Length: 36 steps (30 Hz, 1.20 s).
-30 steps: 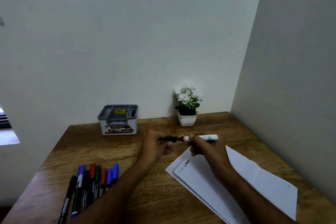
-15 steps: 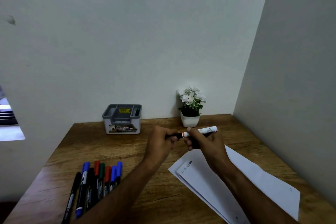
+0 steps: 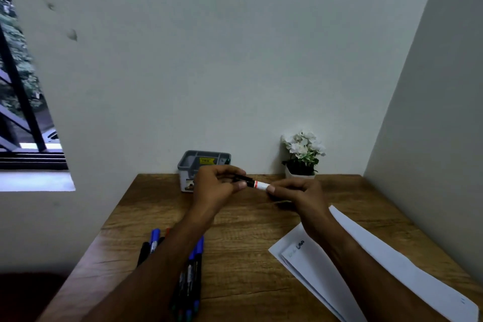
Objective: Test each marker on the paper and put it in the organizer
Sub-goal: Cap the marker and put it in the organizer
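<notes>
A white marker [image 3: 257, 184] with an orange ring and a black cap is held level above the table, in front of the grey organizer [image 3: 192, 162]. My left hand [image 3: 218, 185] grips its black cap end. My right hand [image 3: 296, 195] pinches the white barrel. The white paper [image 3: 366, 264] lies at the right with a few test scribbles near its left corner. Several markers [image 3: 190, 269] with blue, black and red caps lie in a row near the left front, partly hidden under my left forearm.
A small white pot of white flowers [image 3: 302, 155] stands against the back wall, right of the organizer. A side wall closes the table's right edge. A window opening is at the far left. The wooden table [image 3: 248, 230] shows between the markers and the paper.
Both hands have carried the marker away from the paper, up and leftward toward the organizer. The view has shifted, showing more of the window.
</notes>
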### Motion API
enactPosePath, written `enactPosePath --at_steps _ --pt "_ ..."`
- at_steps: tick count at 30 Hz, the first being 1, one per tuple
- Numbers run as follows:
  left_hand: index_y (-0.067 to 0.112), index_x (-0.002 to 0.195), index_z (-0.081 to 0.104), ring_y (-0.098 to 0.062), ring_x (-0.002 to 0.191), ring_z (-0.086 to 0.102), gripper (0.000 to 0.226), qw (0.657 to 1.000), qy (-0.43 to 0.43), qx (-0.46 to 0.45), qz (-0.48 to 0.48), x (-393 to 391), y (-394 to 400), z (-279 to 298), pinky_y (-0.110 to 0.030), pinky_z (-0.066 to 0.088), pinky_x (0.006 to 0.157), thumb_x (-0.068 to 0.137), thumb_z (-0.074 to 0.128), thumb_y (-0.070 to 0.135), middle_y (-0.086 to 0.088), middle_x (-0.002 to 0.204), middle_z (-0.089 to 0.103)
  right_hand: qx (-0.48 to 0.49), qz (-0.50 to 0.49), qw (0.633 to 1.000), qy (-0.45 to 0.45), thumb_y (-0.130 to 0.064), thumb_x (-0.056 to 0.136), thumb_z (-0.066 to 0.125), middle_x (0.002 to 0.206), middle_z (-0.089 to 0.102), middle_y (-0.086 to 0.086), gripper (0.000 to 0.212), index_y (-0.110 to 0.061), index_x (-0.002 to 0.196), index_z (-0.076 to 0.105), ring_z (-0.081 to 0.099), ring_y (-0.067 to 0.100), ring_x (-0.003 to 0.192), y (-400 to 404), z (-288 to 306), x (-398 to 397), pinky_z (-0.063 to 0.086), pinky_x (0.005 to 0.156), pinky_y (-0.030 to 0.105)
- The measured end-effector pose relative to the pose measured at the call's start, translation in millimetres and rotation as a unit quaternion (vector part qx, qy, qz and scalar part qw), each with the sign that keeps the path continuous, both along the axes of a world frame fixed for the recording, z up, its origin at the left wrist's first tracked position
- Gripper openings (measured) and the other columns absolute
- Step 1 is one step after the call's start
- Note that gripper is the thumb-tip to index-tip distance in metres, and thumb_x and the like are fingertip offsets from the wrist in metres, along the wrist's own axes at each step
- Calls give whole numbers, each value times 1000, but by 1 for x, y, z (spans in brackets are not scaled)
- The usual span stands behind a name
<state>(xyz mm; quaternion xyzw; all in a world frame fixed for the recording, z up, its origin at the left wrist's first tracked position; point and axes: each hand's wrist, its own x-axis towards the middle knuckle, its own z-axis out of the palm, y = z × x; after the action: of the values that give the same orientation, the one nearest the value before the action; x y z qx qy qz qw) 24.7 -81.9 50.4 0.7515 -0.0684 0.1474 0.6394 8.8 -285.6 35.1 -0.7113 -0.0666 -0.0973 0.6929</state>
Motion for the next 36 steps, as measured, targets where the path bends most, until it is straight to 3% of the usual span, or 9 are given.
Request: enactPosePath --at_steps 4,9,13,16,22,26,30,33,36 --pt "10 97 73 -7 84 72 25 994 -8 -110 -14 -3 8 4 -15 54 67 76 76 -4 -2 91 76 -181 -3 981 -67 -13 78 86 79 80 -2 13 -14 90 83 76 13 76 24 -6 15 61 72 30" --pt "18 104 71 7 81 67 36 996 -84 -7 41 1 15 2 -12 54 72 74 80 1 12 90 71 -271 -32 951 -145 -23 79 86 88 80 -5 17 -16 94 83 73 -4 78 60 1 36 58 72 17" --pt "11 103 75 -2 84 69 31 979 -144 45 138 13 31 7 -10 53 75 75 78 0 2 94 75 -293 -37 939 -174 -34 86 80 96 81 -4 24 -17 103 82 73 -3 84 88 13 50 58 76 17" --pt "9 101 76 0 82 67 28 963 -185 72 181 26 46 16 -3 48 73 76 75 -4 2 94 74 -300 -62 935 -178 -25 88 78 104 80 0 25 -15 111 79 73 2 92 103 20 61 61 85 24" --pt "8 102 76 0 81 66 26 955 -191 98 206 58 63 19 -2 48 75 78 75 -1 4 94 73 -306 -67 935 -167 -14 91 75 110 78 4 27 -10 118 75 64 -5 86 109 10 57 43 70 -6" --pt "10 100 76 -6 85 68 23 958 -162 120 202 78 60 6 -19 56 81 79 74 2 -1 94 76 -305 -67 936 -159 -18 91 75 110 78 1 25 -14 115 77 68 -2 92 104 2 56 50 79 3" --pt "10 102 74 -6 83 66 20 963 -151 123 184 86 53 -1 -9 49 76 83 72 4 -3 94 75 -309 -57 936 -156 -23 90 75 109 79 -2 24 -17 114 78 70 -1 93 95 -4 55 55 84 11" --pt "10 102 74 -9 84 68 19 964 -149 126 179 91 51 1 -21 55 80 84 72 6 -3 94 75 -315 -60 935 -154 -22 90 75 108 79 -3 24 -16 114 78 69 -3 92 89 -9 56 52 81 6" --pt "10 103 74 -9 86 67 20 962 -145 135 190 95 50 5 -24 54 83 84 70 5 -3 96 75 -313 -64 936 -150 -23 90 75 105 79 -4 22 -17 111 79 71 -1 92 85 -13 56 58 86 17"
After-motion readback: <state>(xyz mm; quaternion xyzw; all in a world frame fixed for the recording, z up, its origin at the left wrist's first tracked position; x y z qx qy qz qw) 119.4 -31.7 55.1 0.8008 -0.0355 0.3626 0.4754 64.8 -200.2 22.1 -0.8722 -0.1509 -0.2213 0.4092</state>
